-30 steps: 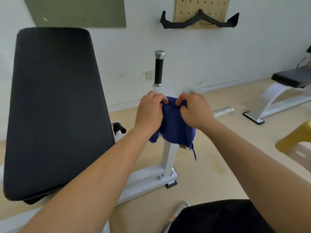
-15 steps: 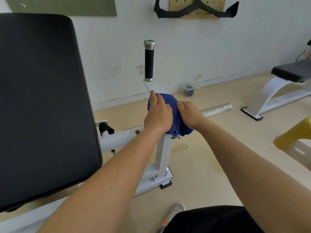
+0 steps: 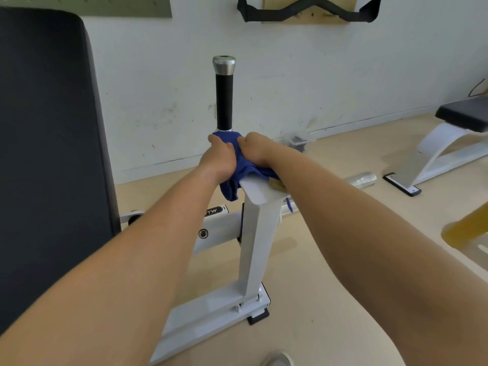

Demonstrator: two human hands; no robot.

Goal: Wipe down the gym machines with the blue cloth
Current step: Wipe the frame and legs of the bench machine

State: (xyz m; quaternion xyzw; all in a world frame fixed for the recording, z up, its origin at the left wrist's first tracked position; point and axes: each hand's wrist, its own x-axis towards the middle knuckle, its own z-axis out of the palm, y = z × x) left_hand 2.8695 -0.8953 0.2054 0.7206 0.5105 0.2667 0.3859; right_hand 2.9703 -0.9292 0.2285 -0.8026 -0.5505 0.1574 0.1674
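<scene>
Handle [image 3: 224, 101] (black, upright) stands beyond blue cloth [image 3: 239, 165] — backrest [image 3: 47, 154] left.

The beige floor [image 3: 330, 273] carries the white machine base [image 3: 206, 320] at 6 o'clock, a second bench [image 3: 435, 154] at 3 o'clock, a silvery roll [image 3: 361, 179] lying between them, and a small clear box [image 3: 297, 141] near the wall at 2 o'clock.

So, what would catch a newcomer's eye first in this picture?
In the middle, the left hand and the right hand grip a blue cloth on top of a white post. Right behind them stands an upright black handle with a silver cap, and a large black pad fills the left side.
</scene>
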